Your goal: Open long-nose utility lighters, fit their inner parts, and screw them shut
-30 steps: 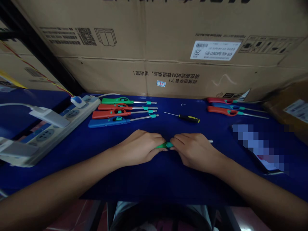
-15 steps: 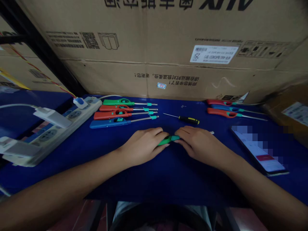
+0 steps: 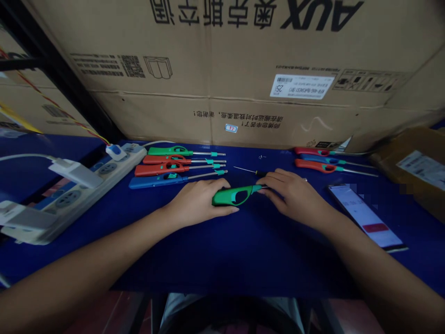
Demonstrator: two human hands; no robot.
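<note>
A green long-necked gas lighter [image 3: 225,196] lies across between my two hands, its trigger opening and teal collar in sight. My left hand [image 3: 194,200] is loosely round the butt of the handle, thumb below and fingers behind. At the other end, my right hand [image 3: 290,192] pinches the metal neck just past the collar; most of the neck is hidden under it. Behind my right hand a screwdriver [image 3: 245,170] shows its thin shaft, while its black handle is mostly covered. Tiny pale bits [image 3: 262,157] lie beyond it.
Left of centre lie several lighters with teal tape, including a blue one [image 3: 158,181]. More lighters, among them a red one [image 3: 314,165], lie at the right. A phone [image 3: 368,218], a power strip [image 3: 81,192], and a large carton [image 3: 208,69] surround the blue tabletop [image 3: 243,260].
My left hand has loosened and moved back along the handle, so more of the green lighter shows. My right hand has moved slightly up and now covers most of the screwdriver's handle.
</note>
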